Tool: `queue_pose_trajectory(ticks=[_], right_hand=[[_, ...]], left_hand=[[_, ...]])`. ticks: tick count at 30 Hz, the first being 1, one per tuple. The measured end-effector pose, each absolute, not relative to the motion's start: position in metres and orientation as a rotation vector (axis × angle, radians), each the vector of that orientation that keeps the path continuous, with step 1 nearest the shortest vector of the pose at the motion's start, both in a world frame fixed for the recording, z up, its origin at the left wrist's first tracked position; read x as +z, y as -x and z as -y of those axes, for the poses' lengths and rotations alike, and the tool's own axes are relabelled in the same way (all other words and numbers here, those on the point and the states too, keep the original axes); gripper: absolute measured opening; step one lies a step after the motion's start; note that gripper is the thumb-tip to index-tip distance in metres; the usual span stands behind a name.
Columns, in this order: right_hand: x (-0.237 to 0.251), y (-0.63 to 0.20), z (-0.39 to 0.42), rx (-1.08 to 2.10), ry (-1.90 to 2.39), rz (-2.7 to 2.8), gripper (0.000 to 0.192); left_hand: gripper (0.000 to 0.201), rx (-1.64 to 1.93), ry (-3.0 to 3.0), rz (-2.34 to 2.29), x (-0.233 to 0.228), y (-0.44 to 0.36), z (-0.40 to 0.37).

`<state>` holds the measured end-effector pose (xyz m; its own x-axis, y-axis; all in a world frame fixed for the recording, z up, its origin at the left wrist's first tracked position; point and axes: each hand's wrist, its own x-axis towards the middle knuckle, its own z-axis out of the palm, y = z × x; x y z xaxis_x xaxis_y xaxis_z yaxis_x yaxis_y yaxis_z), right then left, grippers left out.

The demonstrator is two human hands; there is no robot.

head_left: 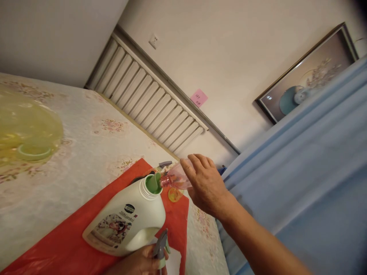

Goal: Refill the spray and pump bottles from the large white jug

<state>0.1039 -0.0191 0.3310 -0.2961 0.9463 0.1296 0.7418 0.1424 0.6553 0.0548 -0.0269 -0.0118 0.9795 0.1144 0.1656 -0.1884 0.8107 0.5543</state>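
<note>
My right hand grips a small clear pink bottle, tipped on its side with its neck against the green spout of a white detergent jug. The jug leans over a red sheet on the flowered tabletop. My left hand is at the bottom edge under the jug, holding the jug's base together with a grey and green spray trigger head. A small orange cap lies on the red sheet beneath the pink bottle.
A translucent yellow basin with a green ring inside sits at the table's far left. A white slatted radiator runs along the wall behind. Blue fabric fills the right side. A framed picture hangs on the wall.
</note>
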Motion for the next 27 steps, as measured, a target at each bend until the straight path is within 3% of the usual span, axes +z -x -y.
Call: queue_pose_trajectory(ticks=[14, 27], right_hand=[[0.336, -0.093, 0.020, 0.950, -1.544, -2.088, 0.065], [0.335, -0.087, 0.017, 0.987, -1.512, -2.107, 0.060]], left_hand=[[0.024, 0.159, -0.597, 0.132, -0.013, -0.056, 0.027], [0.032, 0.156, -0.615, 0.112, -0.006, -0.053, 0.027]])
